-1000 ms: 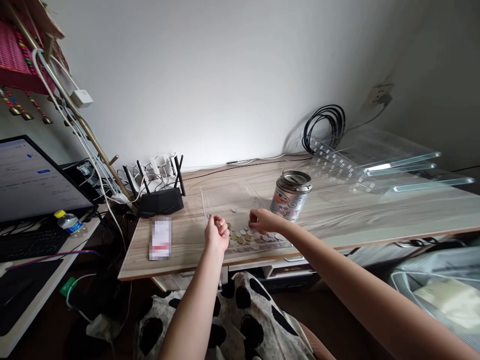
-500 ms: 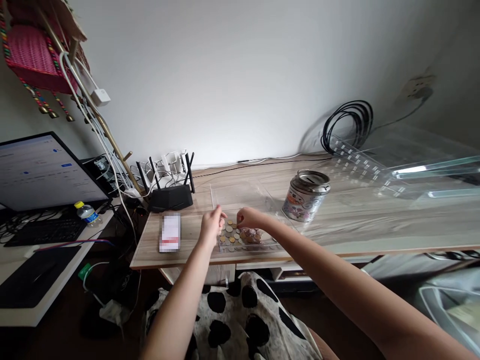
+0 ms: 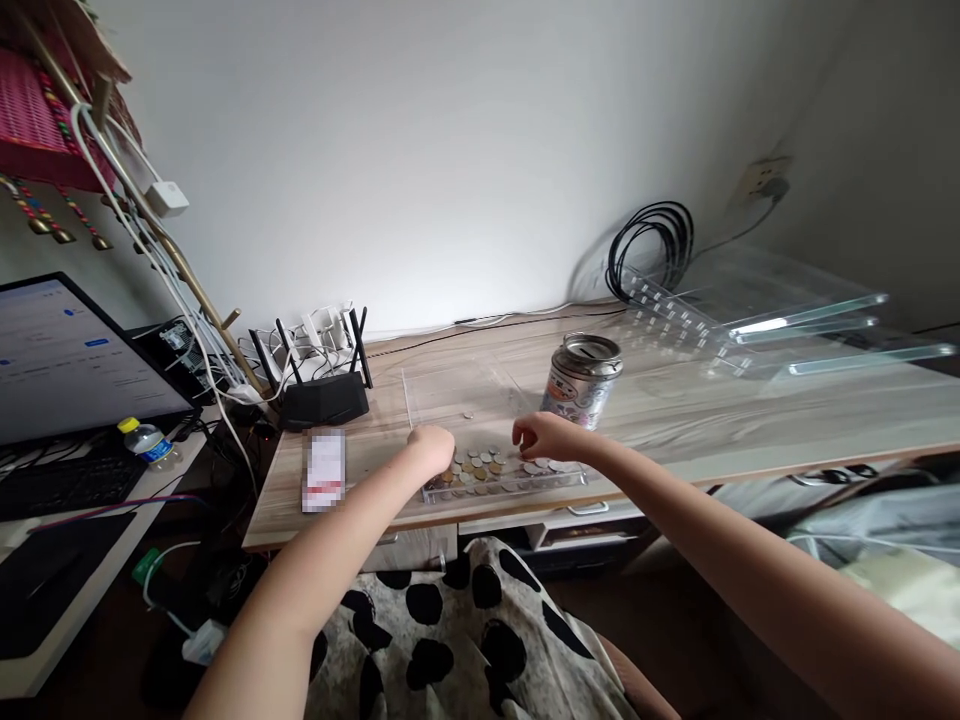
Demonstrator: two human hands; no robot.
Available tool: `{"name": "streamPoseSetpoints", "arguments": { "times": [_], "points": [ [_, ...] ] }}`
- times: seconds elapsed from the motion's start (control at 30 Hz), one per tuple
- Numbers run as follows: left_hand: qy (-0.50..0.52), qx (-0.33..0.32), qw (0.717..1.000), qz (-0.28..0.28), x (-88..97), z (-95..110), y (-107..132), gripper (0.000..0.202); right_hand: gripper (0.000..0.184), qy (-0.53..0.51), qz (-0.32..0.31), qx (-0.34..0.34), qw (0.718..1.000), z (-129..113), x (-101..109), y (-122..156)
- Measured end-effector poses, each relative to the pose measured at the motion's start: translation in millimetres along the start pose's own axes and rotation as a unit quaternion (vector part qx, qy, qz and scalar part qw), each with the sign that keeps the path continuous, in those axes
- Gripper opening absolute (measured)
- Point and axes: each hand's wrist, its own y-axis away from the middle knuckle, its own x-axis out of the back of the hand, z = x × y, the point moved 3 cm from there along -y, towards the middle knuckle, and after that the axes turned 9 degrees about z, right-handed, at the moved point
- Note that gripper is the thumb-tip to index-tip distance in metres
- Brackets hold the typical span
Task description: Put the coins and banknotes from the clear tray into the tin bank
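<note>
Loose silver and gold-coloured coins (image 3: 476,468) lie spread along the near side of a shallow clear plastic tray (image 3: 506,488). At the left end of the coins is my left hand (image 3: 433,449), its back towards me and its fingers hidden beneath it. My right hand (image 3: 551,437) is over the right part of the tray, fingers curled in a closed shape; whatever they hold is too small to make out. Just behind it stands a printed tin (image 3: 581,385) with a slot in its metal lid. A single coin (image 3: 468,415) lies farther back.
A phone (image 3: 324,470) lies left of the tray, before a black router (image 3: 326,398). Coiled black cable (image 3: 651,250) leans on the wall beside clear acrylic panels (image 3: 795,320). A bottle (image 3: 150,443) and monitor (image 3: 75,355) occupy the left desk.
My hands have moved apart: the right one went rightward, closer to the tin, and the left turned its back to me. The coins are more spread out. The view has shifted.
</note>
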Motion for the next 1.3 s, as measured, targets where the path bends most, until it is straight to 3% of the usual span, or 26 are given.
{"name": "streamPoseSetpoints", "arguments": {
  "times": [0.07,0.23,0.4,0.53,0.63,0.73,0.87,0.93,0.97,1.0,1.03,1.13,1.2,1.23,1.3],
  "points": [
    [-0.017,-0.001,1.000,-0.012,-0.3,1.9,-0.4,0.047,0.024,0.039,-0.031,0.004,0.999,-0.9,-2.0,2.3],
    [-0.192,-0.034,0.973,-0.123,6.0,8.3,3.0,0.030,0.031,0.116,-0.074,0.015,0.990,-10.7,-2.5,2.4],
    [-0.243,-0.048,0.952,-0.178,15.2,13.2,2.8,0.011,0.018,0.104,-0.093,0.026,0.990,-14.0,1.8,6.3],
    [-0.266,-0.054,0.940,-0.207,17.8,15.7,1.3,0.021,0.011,0.064,-0.072,0.051,0.994,-14.5,1.6,11.2],
    [-0.263,-0.052,0.938,-0.218,17.7,17.3,0.4,0.024,0.023,-0.024,-0.084,0.072,0.994,-20.0,-3.8,11.9],
    [-0.242,-0.048,0.947,-0.208,18.4,17.5,1.6,0.020,0.032,-0.062,-0.110,0.096,0.987,-30.1,-10.8,9.0],
    [-0.201,-0.056,0.967,-0.143,23.8,13.4,9.9,0.010,0.027,-0.082,-0.135,0.125,0.979,-39.3,-17.7,3.7],
    [-0.091,-0.045,0.991,-0.088,26.7,10.8,16.3,0.013,0.025,-0.118,-0.148,0.120,0.975,-39.1,-21.5,1.5],
    [0.028,-0.020,0.998,-0.061,27.4,9.2,19.8,0.015,0.025,-0.142,-0.154,0.114,0.971,-38.5,-23.8,0.4],
    [0.178,0.019,0.982,-0.053,26.2,7.2,23.6,0.015,0.025,-0.165,-0.161,0.107,0.967,-37.8,-26.5,-0.7],
    [0.332,0.065,0.939,-0.057,23.5,5.5,27.5,0.015,0.025,-0.182,-0.166,0.096,0.964,-37.4,-29.3,-1.8],
    [0.658,0.179,0.724,-0.098,11.9,4.7,38.1,0.011,0.023,-0.182,-0.163,0.068,0.967,-38.3,-36.2,-4.5],
    [0.761,0.225,0.602,-0.088,6.9,4.8,42.3,0.009,0.021,-0.162,-0.154,0.065,0.973,-41.0,-37.3,-5.0],
    [0.790,0.244,0.559,-0.068,5.2,4.2,43.4,0.009,0.020,-0.154,-0.154,0.069,0.974,-42.6,-36.7,-4.7],
    [0.819,0.276,0.502,-0.016,2.6,2.5,44.3,0.011,0.017,-0.146,-0.160,0.081,0.973,-45.3,-33.2,-3.4]
  ]
}}
